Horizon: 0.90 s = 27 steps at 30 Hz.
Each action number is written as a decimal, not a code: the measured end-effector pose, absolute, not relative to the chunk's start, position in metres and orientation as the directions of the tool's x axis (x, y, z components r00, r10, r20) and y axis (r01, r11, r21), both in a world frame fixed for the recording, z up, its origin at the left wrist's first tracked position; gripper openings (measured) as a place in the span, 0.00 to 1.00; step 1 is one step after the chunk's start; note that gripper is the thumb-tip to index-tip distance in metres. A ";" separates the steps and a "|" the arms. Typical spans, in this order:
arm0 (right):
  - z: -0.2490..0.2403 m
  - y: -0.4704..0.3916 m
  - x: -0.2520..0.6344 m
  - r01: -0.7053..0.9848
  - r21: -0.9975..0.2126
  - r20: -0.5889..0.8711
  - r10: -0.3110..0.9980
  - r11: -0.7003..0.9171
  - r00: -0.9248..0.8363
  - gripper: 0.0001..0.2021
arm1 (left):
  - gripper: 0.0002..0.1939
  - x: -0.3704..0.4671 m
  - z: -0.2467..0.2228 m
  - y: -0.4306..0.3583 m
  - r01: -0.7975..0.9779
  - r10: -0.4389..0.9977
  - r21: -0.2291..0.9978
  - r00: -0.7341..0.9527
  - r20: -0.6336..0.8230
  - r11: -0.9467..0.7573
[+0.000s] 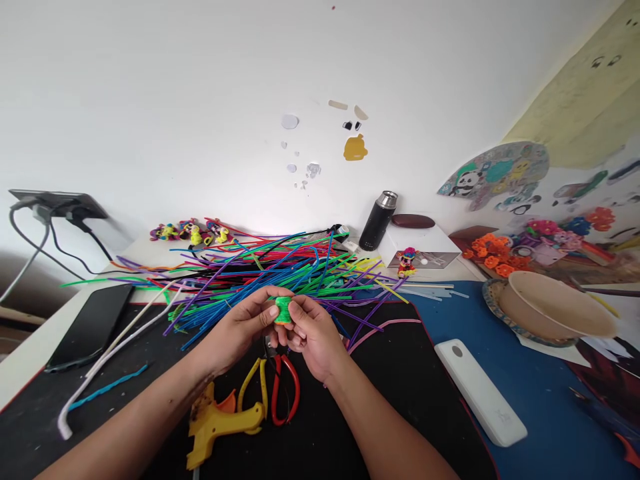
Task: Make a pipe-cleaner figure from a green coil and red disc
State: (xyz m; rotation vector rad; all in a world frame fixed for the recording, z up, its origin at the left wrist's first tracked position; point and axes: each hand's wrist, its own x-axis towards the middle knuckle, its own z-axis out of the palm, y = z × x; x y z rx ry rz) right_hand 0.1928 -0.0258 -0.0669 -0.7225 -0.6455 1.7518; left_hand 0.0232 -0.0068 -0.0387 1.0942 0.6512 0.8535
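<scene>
A small green fuzzy piece with an orange lower edge is held between both hands at the middle of the view. My left hand pinches its left side, thumb on the front. Fingers of my right hand close on its right side. Just below the hands lie red-handled pliers, yellow-handled pliers and a yellow glue gun on the black mat. Behind the hands spreads a heap of coloured pipe cleaners.
A phone, white stems and a twisted blue stem lie left. Small figures, a black flask and a white box stand at the back. On the right are a white power bank and a bowl.
</scene>
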 end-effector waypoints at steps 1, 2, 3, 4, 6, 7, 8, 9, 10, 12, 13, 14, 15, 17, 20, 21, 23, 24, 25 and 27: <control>-0.068 -0.026 0.192 -0.635 -0.722 -0.154 0.958 -0.275 -0.240 0.24 | 0.21 0.024 -0.038 -0.007 -0.270 0.848 0.938 0.528 -0.043 0.216; -0.068 -0.026 0.192 -0.638 -0.718 -0.153 0.957 -0.279 -0.247 0.24 | 0.21 0.024 -0.038 -0.007 -0.269 0.848 0.939 0.528 -0.042 0.214; -0.068 -0.026 0.192 -0.638 -0.717 -0.150 0.956 -0.281 -0.252 0.24 | 0.22 0.024 -0.037 -0.006 -0.261 0.848 0.943 0.528 -0.041 0.208; -0.067 -0.026 0.193 -0.635 -0.720 -0.146 0.955 -0.280 -0.257 0.25 | 0.22 0.023 -0.037 -0.006 -0.250 0.849 0.948 0.527 -0.038 0.198; -0.066 -0.026 0.193 -0.620 -0.735 -0.136 0.955 -0.276 -0.263 0.27 | 0.23 0.023 -0.037 -0.005 -0.227 0.853 0.959 0.522 -0.028 0.170; -0.065 -0.025 0.194 -0.610 -0.745 -0.133 0.956 -0.271 -0.262 0.27 | 0.23 0.023 -0.037 -0.004 -0.215 0.854 0.964 0.519 -0.022 0.156; -0.065 -0.025 0.194 -0.599 -0.756 -0.130 0.957 -0.265 -0.259 0.27 | 0.23 0.023 -0.037 -0.004 -0.204 0.857 0.969 0.516 -0.017 0.142; -0.064 -0.025 0.194 -0.589 -0.767 -0.127 0.959 -0.257 -0.253 0.26 | 0.23 0.023 -0.037 -0.004 -0.193 0.858 0.973 0.513 -0.012 0.129; -0.064 -0.025 0.194 -0.579 -0.776 -0.127 0.961 -0.250 -0.245 0.25 | 0.24 0.023 -0.037 -0.004 -0.179 0.860 0.976 0.510 -0.012 0.120; -0.063 -0.025 0.194 -0.562 -0.791 -0.132 0.964 -0.242 -0.229 0.24 | 0.25 0.022 -0.036 -0.005 -0.146 0.863 0.983 0.505 -0.023 0.112; -0.063 -0.025 0.194 -0.555 -0.796 -0.138 0.966 -0.240 -0.220 0.24 | 0.26 0.022 -0.035 -0.005 -0.126 0.863 0.986 0.504 -0.032 0.110; -0.063 -0.025 0.194 -0.548 -0.802 -0.143 0.968 -0.236 -0.208 0.24 | 0.26 0.022 -0.033 -0.005 -0.101 0.862 0.989 0.504 -0.044 0.110; -0.063 -0.025 0.194 -0.540 -0.810 -0.146 0.970 -0.231 -0.195 0.24 | 0.27 0.022 -0.032 -0.006 -0.074 0.859 0.991 0.508 -0.055 0.108; -0.062 -0.025 0.194 -0.517 -0.828 -0.146 0.974 -0.218 -0.175 0.24 | 0.27 0.021 -0.030 -0.006 -0.025 0.852 0.995 0.519 -0.068 0.095; -0.063 -0.025 0.194 -0.485 -0.852 -0.132 0.977 -0.197 -0.166 0.23 | 0.26 0.019 -0.029 -0.005 0.002 0.847 0.997 0.528 -0.064 0.075; -0.064 -0.025 0.194 -0.479 -0.856 -0.128 0.978 -0.193 -0.166 0.23 | 0.25 0.019 -0.029 -0.005 0.000 0.847 0.997 0.528 -0.062 0.073; -0.064 -0.025 0.194 -0.475 -0.859 -0.126 0.978 -0.193 -0.169 0.23 | 0.25 0.019 -0.030 -0.005 -0.009 0.848 0.997 0.527 -0.060 0.076; -0.065 -0.025 0.194 -0.475 -0.858 -0.128 0.977 -0.196 -0.171 0.23 | 0.25 0.019 -0.031 -0.005 -0.016 0.850 0.997 0.524 -0.058 0.078; -0.065 -0.025 0.194 -0.476 -0.857 -0.131 0.976 -0.199 -0.173 0.23 | 0.25 0.019 -0.031 -0.006 -0.026 0.852 0.996 0.521 -0.055 0.080; -0.066 -0.024 0.194 -0.477 -0.856 -0.134 0.976 -0.201 -0.170 0.23 | 0.25 0.021 -0.030 -0.007 -0.048 0.858 0.996 0.512 -0.045 0.080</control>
